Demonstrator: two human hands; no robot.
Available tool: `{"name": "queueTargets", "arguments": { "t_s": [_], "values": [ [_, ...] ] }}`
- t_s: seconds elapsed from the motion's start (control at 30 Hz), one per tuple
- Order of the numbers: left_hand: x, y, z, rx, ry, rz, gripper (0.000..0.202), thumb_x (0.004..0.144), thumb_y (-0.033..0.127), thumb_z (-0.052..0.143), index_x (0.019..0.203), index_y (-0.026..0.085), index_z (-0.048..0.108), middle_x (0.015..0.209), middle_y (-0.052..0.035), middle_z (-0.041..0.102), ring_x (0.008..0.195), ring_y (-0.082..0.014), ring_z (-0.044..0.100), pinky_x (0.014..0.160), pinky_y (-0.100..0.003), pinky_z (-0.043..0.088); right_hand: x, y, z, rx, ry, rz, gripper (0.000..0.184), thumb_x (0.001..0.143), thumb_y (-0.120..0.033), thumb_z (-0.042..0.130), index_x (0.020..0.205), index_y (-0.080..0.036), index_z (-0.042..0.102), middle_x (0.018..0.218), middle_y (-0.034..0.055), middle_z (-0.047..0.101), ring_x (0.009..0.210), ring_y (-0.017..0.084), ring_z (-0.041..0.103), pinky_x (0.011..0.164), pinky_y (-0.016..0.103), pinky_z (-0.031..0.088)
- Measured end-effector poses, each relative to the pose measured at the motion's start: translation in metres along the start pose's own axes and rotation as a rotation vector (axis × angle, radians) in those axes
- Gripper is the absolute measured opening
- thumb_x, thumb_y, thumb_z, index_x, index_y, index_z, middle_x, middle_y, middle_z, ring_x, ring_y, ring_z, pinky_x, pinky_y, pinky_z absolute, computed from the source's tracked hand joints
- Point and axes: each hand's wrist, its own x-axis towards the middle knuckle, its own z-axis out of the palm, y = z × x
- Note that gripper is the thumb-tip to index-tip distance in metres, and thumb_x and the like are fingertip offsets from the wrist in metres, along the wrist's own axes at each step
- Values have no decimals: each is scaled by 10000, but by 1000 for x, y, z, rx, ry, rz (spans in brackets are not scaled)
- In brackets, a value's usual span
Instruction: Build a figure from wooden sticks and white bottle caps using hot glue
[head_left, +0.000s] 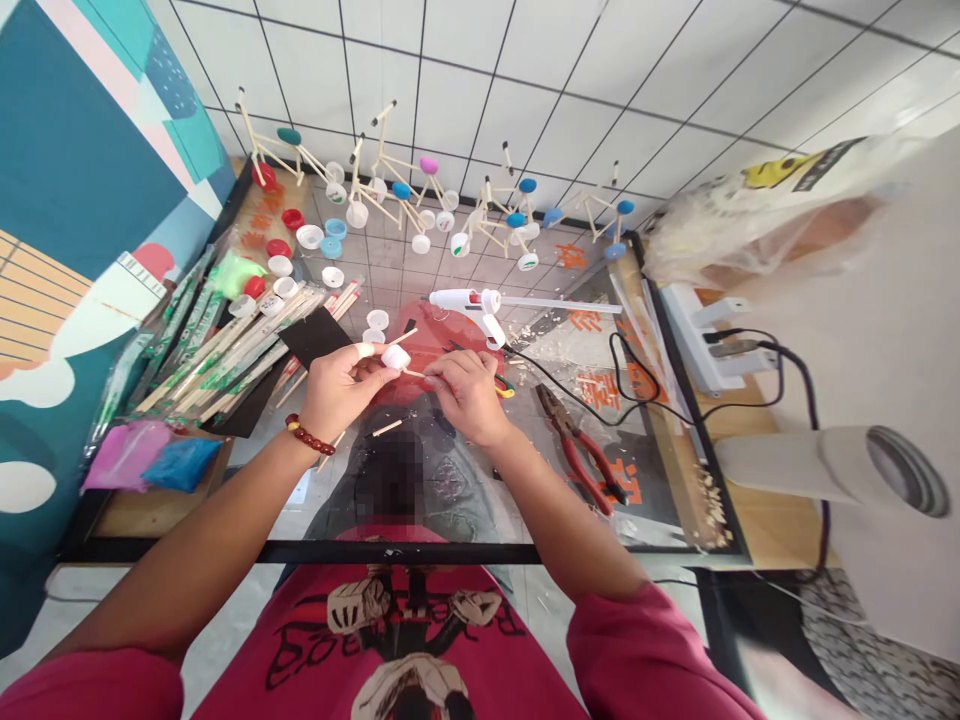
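Observation:
Over the middle of the glass tabletop, my left hand [349,385] pinches a white bottle cap piece [395,357] between thumb and fingers. One thin wooden stick [405,336] juts from it up to the right, and a second short stick [414,374] runs from it toward my right hand [466,392]. The fingertips of my right hand are closed on that second stick's far end. Just beyond the hands lies a white hot glue gun [469,302] with a long glue stick in its back. A red sheet [427,325] is partly covered by it.
Stick figures with coloured caps [401,190] stand along the back wall. Loose caps [309,237], bundled sticks [232,350] and pink and blue packets [127,455] lie left. Red-handled pliers [577,445], a black cord [570,395] and a power strip [697,340] are right.

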Motion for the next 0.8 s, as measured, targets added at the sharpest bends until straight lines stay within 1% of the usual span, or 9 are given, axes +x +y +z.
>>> {"name": "queueTargets", "arguments": {
  "t_s": [0.23, 0.4, 0.57, 0.8],
  "values": [
    [0, 1, -1, 11, 6, -40, 322, 740, 375, 777, 1009, 198, 785, 843, -22, 781, 701, -157, 686, 666, -249, 556, 0, 0, -2, 33, -27, 13, 145, 983, -220, 543, 943, -237, 682, 1008, 28, 746, 1000, 205, 607, 966, 397, 283],
    [0, 0, 0, 22, 6, -39, 308, 748, 351, 767, 1015, 199, 780, 867, -23, 782, 715, -153, 690, 676, -244, 560, -1, 2, 1, 25, 11, 10, 148, 987, -220, 546, 939, -232, 686, 1005, 25, 745, 994, 201, 607, 948, 394, 279],
    [-1, 1, 0, 25, 19, -5, 273, 753, 324, 766, 999, 205, 786, 864, -17, 781, 715, -147, 686, 672, -238, 555, -2, 3, 2, 4, 48, -12, 146, 986, -213, 552, 944, -231, 690, 1003, 22, 745, 995, 198, 608, 938, 392, 275],
    [-1, 2, -1, 54, 7, 63, 283, 775, 334, 742, 1025, 210, 788, 947, -37, 779, 764, -158, 684, 694, -254, 561, -2, 2, 1, -49, 22, 3, 159, 992, -224, 535, 972, -248, 691, 1033, 22, 737, 1015, 203, 590, 950, 402, 269]
  ]
}}
